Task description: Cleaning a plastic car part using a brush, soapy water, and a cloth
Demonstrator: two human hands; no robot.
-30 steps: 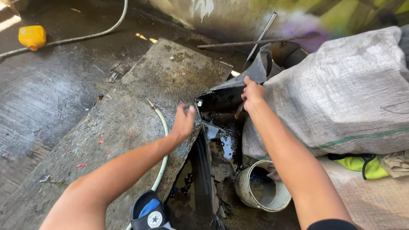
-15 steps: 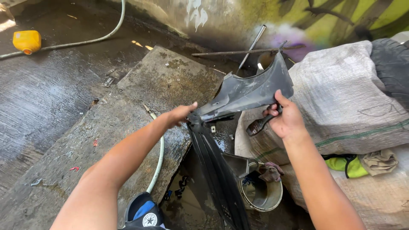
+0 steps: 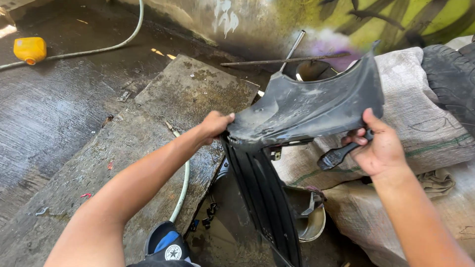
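Both hands hold one black plastic scooter fairing panel (image 3: 302, 106) up over a wet pit: the left hand (image 3: 216, 123) has its fingers curled tight around the panel's left edge, and the right hand (image 3: 378, 146) pinches the right edge while also gripping one dark-handled brush (image 3: 336, 155). Around lie two woven sacks (image 3: 430, 133), one tyre (image 3: 452, 81), one bucket (image 3: 311, 222), one yellow jug (image 3: 29, 49), two hoses (image 3: 184, 183) and two metal rods (image 3: 284, 61).

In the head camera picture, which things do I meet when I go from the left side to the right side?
yellow jug → concrete slab → left hand → black plastic panel → right hand → tyre
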